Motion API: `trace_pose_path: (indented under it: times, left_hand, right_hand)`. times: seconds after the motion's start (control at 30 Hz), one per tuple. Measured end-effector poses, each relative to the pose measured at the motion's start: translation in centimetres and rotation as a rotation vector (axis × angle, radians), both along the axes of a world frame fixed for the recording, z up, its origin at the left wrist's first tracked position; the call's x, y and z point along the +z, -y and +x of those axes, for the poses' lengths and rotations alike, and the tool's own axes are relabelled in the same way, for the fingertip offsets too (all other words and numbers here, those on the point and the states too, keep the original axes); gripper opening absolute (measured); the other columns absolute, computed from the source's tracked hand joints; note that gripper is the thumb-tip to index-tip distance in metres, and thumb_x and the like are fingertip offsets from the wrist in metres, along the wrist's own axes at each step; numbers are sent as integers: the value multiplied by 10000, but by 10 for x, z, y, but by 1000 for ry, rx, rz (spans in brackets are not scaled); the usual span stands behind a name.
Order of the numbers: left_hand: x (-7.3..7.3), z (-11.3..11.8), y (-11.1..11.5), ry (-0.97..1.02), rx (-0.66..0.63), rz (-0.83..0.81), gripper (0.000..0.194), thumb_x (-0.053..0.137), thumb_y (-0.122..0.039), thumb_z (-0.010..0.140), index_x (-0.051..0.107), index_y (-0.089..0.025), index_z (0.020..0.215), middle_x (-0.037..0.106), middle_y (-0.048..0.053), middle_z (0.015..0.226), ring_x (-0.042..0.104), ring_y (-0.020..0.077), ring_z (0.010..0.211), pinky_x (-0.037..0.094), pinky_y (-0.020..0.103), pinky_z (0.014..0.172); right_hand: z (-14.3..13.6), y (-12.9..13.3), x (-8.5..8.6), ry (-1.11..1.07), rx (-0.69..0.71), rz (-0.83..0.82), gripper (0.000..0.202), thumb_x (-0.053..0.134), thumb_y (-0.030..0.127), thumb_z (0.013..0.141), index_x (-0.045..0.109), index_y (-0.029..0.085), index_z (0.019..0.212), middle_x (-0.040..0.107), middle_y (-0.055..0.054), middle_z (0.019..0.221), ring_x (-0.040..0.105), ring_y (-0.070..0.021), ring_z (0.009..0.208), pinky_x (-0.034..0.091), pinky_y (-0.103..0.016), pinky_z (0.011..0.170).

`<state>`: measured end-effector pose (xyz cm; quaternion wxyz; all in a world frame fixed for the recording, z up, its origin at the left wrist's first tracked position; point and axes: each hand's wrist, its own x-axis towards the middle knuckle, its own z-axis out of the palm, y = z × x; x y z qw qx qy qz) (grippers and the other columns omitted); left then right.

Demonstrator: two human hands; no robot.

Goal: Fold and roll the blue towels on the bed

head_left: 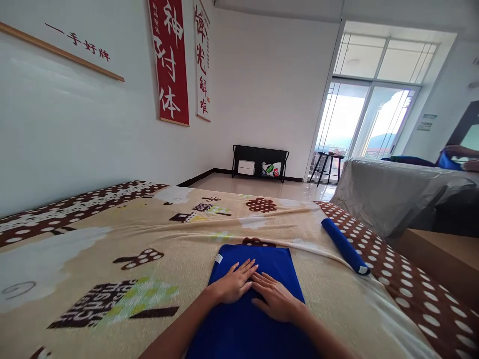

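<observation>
Both hands are lying flat on a blue cloth (254, 294) that is spread on the near middle of the bed (112, 239). The cloth is running lengthwise away from the person, its long axis pointing from the near edge toward the far wall, with its far edge just beyond the fingertips. The left hand (234, 284) is pressing down palm first, fingers stretched out and close together, gripping nothing. The right hand (275, 298) is resting the same way, open and flat, fingers angling toward the left hand so that the tips are touching or nearly touching. Both forearms are reaching in from the near edge and converging over the cloth, neither hand clearly nearer to it. A rolled blue cloth (345, 247) is lying well apart to the right, on the dotted border of the bed.
</observation>
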<state>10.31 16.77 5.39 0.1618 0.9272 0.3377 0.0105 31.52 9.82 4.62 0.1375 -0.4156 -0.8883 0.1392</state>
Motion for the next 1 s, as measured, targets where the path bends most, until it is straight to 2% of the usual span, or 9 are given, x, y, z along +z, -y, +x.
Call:
trace_pose_path:
  times: [0.1, 0.27, 0.43, 0.57, 0.7, 0.8, 0.9, 0.97, 1.0]
  left_hand:
    - [-10, 3, -24, 11, 72, 44, 585, 331, -295, 977, 217, -300, 1551, 188, 16, 1637, 154, 178, 1520, 157, 479, 1230]
    - [-25, -29, -54, 20, 396, 159, 601, 254, -487, 997, 271, -236, 1543, 210, 77, 1632, 192, 260, 1514, 134, 593, 1206]
    - [-35, -50, -66, -3, 544, 223, 611, 277, -496, 991, 296, -216, 1534, 289, 79, 1604, 264, 250, 1493, 149, 584, 1209]
    - [-22, -45, -60, -9, 548, 301, 552, 304, -379, 992, 372, -182, 1503, 319, 112, 1585, 293, 288, 1479, 173, 631, 1187]
    - [-8, -33, -13, 11, 433, 405, 588, 302, -111, 917, 407, -189, 1490, 250, 95, 1612, 215, 275, 1506, 81, 608, 1215]
    - [-17, -17, 48, 36, 168, 401, 628, 401, -204, 936, 266, -325, 1537, 262, -3, 1608, 288, 226, 1483, 243, 483, 1216]
    - [-39, -9, 106, 84, -177, 469, 753, 456, -470, 962, 53, -278, 1568, 344, 16, 1563, 421, 207, 1414, 416, 354, 1105]
    - [-51, -17, 133, 76, -233, 612, 762, 439, -512, 966, 63, -243, 1572, 425, 18, 1511, 516, 189, 1339, 482, 298, 1008]
    - [-55, -26, 142, 55, -188, 706, 711, 432, -471, 974, 116, -246, 1571, 458, 10, 1488, 556, 181, 1299, 504, 287, 965]
  right_hand:
    - [7, -40, -7, 11, -75, 7, 566, 432, 443, 990, 358, 267, 1523, 296, -33, 1595, 243, -191, 1490, 199, -422, 1235]
    - [48, -88, -27, 21, -311, 10, 579, 330, 564, 1001, 371, 298, 1514, 265, -22, 1605, 225, -199, 1495, 193, -426, 1231]
    - [96, -95, -46, 23, -546, 25, 624, 266, 571, 1007, 303, 253, 1543, 293, -40, 1593, 214, -214, 1496, 155, -488, 1234]
    - [99, -92, -41, 26, -609, 90, 591, 309, 507, 1012, 381, 202, 1513, 365, -79, 1561, 268, -227, 1481, 185, -491, 1230]
    - [78, -57, -26, 20, -598, 176, 522, 291, 354, 1028, 430, 135, 1482, 306, -131, 1580, 236, -251, 1490, 192, -509, 1229]
    - [52, 1, -29, 17, -426, 176, 509, 354, 402, 1028, 384, 244, 1511, 301, -32, 1589, 282, -199, 1474, 277, -419, 1219]
    - [32, 68, -52, 57, -121, 293, 638, 458, 482, 991, 236, 300, 1562, 351, -8, 1551, 415, -201, 1403, 422, -358, 1132]
    - [31, 108, -75, 101, -86, 458, 743, 515, 513, 960, 163, 292, 1577, 432, -39, 1491, 534, -233, 1304, 523, -345, 1021]
    - [35, 125, -87, 119, -166, 525, 771, 535, 526, 947, 154, 297, 1577, 481, -49, 1451, 587, -247, 1244, 561, -344, 960]
